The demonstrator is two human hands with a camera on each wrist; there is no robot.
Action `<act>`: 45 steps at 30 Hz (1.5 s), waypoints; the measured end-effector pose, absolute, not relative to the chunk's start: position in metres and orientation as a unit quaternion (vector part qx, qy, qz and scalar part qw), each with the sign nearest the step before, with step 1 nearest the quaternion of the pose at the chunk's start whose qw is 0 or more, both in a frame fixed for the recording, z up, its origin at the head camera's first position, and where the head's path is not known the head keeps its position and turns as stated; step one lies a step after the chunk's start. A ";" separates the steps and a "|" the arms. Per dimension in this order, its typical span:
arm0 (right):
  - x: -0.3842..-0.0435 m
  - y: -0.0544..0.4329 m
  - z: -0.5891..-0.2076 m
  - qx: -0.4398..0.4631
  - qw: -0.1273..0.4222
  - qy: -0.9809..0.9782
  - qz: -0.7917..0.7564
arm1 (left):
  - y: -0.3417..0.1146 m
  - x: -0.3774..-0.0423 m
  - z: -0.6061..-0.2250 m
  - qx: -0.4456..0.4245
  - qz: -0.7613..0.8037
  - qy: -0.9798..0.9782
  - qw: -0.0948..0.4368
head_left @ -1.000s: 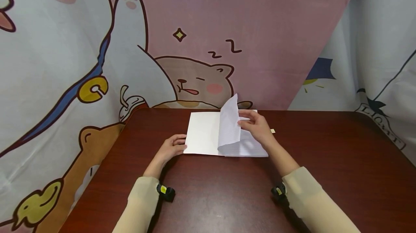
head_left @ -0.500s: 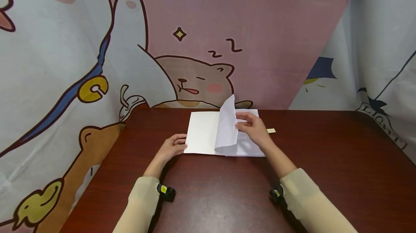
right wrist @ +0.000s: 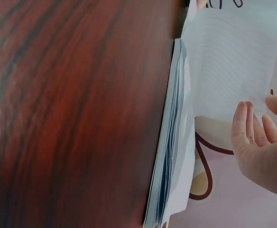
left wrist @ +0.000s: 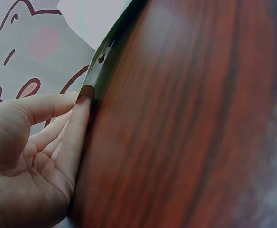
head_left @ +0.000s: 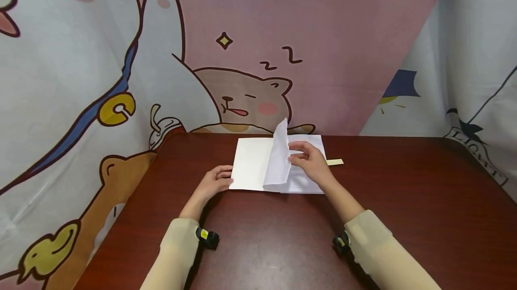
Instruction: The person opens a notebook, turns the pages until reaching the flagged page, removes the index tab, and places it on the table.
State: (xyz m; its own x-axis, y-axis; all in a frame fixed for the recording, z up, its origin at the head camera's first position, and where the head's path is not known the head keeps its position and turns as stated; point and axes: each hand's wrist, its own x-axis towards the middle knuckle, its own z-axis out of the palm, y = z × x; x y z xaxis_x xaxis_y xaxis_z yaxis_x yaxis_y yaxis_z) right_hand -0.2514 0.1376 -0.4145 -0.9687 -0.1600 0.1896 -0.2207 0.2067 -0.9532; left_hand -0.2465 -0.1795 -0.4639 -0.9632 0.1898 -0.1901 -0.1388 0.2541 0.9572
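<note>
An open notebook lies on the table, its blank left side flat. One lined page stands raised and curved near the middle. My right hand pinches that page's free edge between thumb and fingers; the right wrist view shows the lined sheet upright beside the hand. At the notebook's left edge, my left hand holds the lower corner. In the left wrist view its thumb lies on top and a finger reaches under the cover. A pale yellow strip sticks out past the notebook's right side.
The dark reddish-brown table extends around the notebook. Behind it hangs a cartoon-printed cloth, close to the table's far edge. Each wrist carries a small black camera, one at the left sleeve and one at the right sleeve.
My right hand has moved left with the page, which now stands steeper and narrower. More of the yellow strip shows at the right. The left hand keeps its place on the cover corner.
</note>
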 end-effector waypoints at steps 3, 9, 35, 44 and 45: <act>-0.251 0.134 -0.414 0.124 0.023 -0.781 0.612 | -0.180 -0.247 -0.464 0.020 0.611 0.780 0.134; -0.252 0.126 -0.414 0.136 0.020 -0.784 0.606 | -0.179 -0.248 -0.464 0.020 0.610 0.781 0.133; -0.256 0.129 -0.416 0.155 0.020 -0.756 0.635 | -0.179 -0.245 -0.462 0.012 0.644 0.751 0.141; -0.262 0.155 -0.419 0.119 0.040 -0.760 0.637 | -0.183 -0.244 -0.465 0.026 0.629 0.764 0.141; -0.262 0.158 -0.419 0.115 0.042 -0.762 0.636 | -0.183 -0.244 -0.465 0.026 0.629 0.764 0.140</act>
